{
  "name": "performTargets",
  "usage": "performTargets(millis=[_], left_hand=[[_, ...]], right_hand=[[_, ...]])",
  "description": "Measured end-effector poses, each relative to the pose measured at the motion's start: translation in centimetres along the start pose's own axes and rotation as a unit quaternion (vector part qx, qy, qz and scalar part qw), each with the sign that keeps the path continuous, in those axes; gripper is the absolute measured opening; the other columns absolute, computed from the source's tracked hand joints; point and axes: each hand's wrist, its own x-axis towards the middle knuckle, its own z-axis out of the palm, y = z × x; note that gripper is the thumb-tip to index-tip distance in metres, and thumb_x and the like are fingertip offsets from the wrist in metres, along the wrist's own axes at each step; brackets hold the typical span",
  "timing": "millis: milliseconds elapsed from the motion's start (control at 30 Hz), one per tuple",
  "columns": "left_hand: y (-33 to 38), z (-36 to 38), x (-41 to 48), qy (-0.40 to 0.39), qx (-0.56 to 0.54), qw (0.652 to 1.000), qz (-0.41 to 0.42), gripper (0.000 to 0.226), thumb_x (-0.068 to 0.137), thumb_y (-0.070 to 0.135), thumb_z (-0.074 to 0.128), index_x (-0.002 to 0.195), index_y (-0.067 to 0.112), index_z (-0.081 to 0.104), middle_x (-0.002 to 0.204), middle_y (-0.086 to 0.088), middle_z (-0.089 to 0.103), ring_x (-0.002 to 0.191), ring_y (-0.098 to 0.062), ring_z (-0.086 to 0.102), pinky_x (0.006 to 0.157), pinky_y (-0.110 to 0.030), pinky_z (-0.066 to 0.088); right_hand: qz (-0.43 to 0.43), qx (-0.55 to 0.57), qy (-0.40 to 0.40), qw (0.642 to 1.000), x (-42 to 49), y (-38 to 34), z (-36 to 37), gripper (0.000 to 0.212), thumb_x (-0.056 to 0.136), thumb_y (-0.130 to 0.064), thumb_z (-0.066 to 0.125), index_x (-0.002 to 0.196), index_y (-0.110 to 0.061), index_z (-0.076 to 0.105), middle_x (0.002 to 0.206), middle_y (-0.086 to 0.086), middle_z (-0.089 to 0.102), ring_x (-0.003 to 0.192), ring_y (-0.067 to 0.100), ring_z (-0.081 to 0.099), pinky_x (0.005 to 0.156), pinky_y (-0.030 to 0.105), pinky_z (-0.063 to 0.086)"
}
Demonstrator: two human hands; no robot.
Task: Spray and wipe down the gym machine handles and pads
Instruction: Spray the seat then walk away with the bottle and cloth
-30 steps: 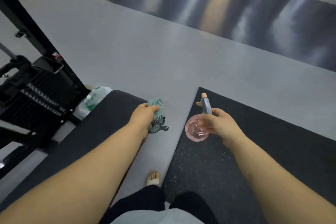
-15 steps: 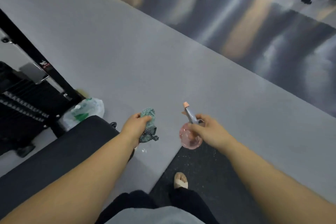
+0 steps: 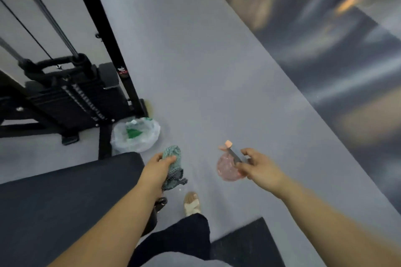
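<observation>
Left hand (image 3: 157,168) grips cloth (image 3: 173,166); right hand (image 3: 259,169) apparently grips spray bottle (image 3: 227,168).

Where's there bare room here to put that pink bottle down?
The grey floor is bare from the black post across to the dark shiny strip. The black pad beside the left hand is bare too. It is crowded by the weight stack, where a plastic bag sits.

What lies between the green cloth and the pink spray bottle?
Only bare grey floor, in the head view, between the cloth and the bottle.
</observation>
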Motion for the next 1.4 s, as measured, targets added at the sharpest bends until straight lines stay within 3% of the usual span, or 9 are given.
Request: performTargets(millis=[100,300,467,567,833,933,1067,1200,1400], left_hand=[[2.6,-0.3,3.1,0.041,-0.067,0.997,-0.023,0.02,0.09,0.019,0.059,0.109,0.013,0.057,0.092,-0.009,0.063,0.076,-0.023,0.062,0.061,-0.03,0.05],[7.1,-2.0,7.7,0.138,-0.177,0.974,-0.03,0.016,0.09,0.018,0.059,0.105,0.015,0.058,0.092,-0.01,0.065,0.077,-0.026,0.064,0.069,-0.036,0.055],[8.9,-3.6,11.2,0.224,-0.266,0.937,-0.041,0.026,0.083,0.026,0.065,0.107,0.018,0.061,0.106,-0.012,0.067,0.097,-0.033,0.064,0.09,-0.051,0.051],[9.6,-3.7,13.0,0.284,-0.324,0.9,-0.058,0.038,0.081,0.029,0.067,0.116,0.017,0.059,0.105,-0.008,0.067,0.095,-0.031,0.064,0.09,-0.05,0.051],[9.8,0.7,15.2,0.41,-0.521,0.743,-0.089,0.023,0.092,0.019,0.057,0.114,0.018,0.053,0.087,-0.003,0.061,0.069,-0.019,0.061,0.053,-0.028,0.046],[8.5,3.3,15.7,0.431,-0.552,0.704,-0.118,0.029,0.093,0.019,0.056,0.121,0.014,0.053,0.088,-0.002,0.06,0.07,-0.017,0.058,0.054,-0.027,0.044],[6.4,5.3,17.5,0.437,-0.578,0.674,-0.144,0.031,0.092,0.02,0.056,0.122,0.013,0.054,0.098,-0.006,0.061,0.073,-0.015,0.057,0.054,-0.026,0.042],[4.2,6.1,19.9,0.438,-0.584,0.666,-0.154,0.032,0.09,0.021,0.058,0.121,0.015,0.053,0.105,-0.009,0.063,0.088,-0.025,0.062,0.065,-0.03,0.048],[2.2,6.7,24.6,0.43,-0.602,0.649,-0.176,0.02,0.093,0.019,0.055,0.113,0.02,0.053,0.1,-0.005,0.063,0.074,-0.019,0.063,0.042,-0.018,0.047]], right_hand=[[-0.024,-0.036,-0.038,0.998,5.6,-3.1,-1.5,0.012,0.091,-0.019,0.057,0.099,-0.028,0.055,0.083,-0.003,0.065,0.078,0.013,0.061,0.071,0.024,0.045],[-0.081,-0.15,-0.135,0.976,16.2,-11.7,-1.8,0.024,0.09,-0.027,0.058,0.113,-0.023,0.056,0.097,-0.001,0.068,0.089,0.015,0.063,0.079,0.027,0.047],[-0.127,-0.18,-0.239,0.946,23.4,-18.5,0.3,0.023,0.092,-0.018,0.057,0.114,-0.013,0.054,0.074,-0.003,0.064,0.059,0.004,0.059,0.051,0.008,0.042],[-0.152,-0.203,-0.286,0.924,27.1,-21.5,1.7,0.026,0.093,-0.024,0.057,0.116,-0.015,0.05,0.079,-0.003,0.063,0.062,0.004,0.059,0.048,0.006,0.04],[-0.293,-0.449,-0.377,0.755,36.3,-27.4,6.0,0.028,0.098,-0.033,0.044,0.123,-0.024,0.039,0.099,0.004,0.064,0.079,0.015,0.059,0.054,0.019,0.038],[-0.264,-0.439,-0.415,0.752,37.8,-27.5,8.5,0.022,0.098,-0.024,0.047,0.118,-0.02,0.04,0.104,0.009,0.064,0.073,0.013,0.063,0.049,0.012,0.042],[-0.249,-0.46,-0.447,0.726,39.9,-24.7,12.7,0.025,0.095,-0.019,0.048,0.12,-0.016,0.045,0.102,0.009,0.064,0.084,0.023,0.065,0.064,0.026,0.05],[-0.193,-0.475,-0.478,0.713,41.5,-21.4,17.3,0.016,0.095,-0.012,0.045,0.11,-0.017,0.043,0.094,0.009,0.062,0.068,0.018,0.06,0.053,0.021,0.044],[-0.099,-0.467,-0.501,0.722,45.1,-17.9,23.4,0.016,0.097,-0.014,0.046,0.111,-0.022,0.043,0.09,0.007,0.062,0.066,0.019,0.062,0.062,0.028,0.051]])
